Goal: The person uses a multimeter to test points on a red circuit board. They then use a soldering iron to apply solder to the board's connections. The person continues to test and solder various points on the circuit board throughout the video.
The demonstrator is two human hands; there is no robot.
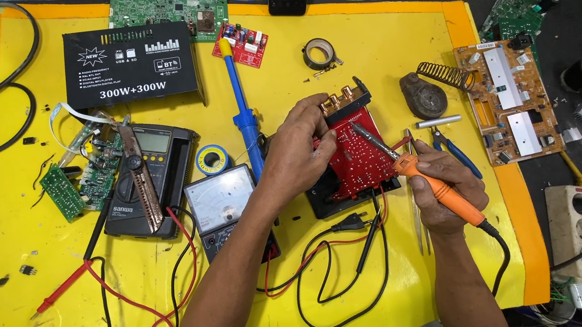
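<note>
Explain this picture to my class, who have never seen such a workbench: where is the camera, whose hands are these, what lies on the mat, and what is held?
The one picture comes from a camera worn on the person's head, looking down at a yellow mat. Both bare hands are that person's own. The right hand holds an orange soldering iron, its tip on a red circuit board. The left hand rests on that board, steadying it. Around them lie two meters with red and black leads, a blue suction pump, a tape roll, pliers, green boards and a black box.
</note>
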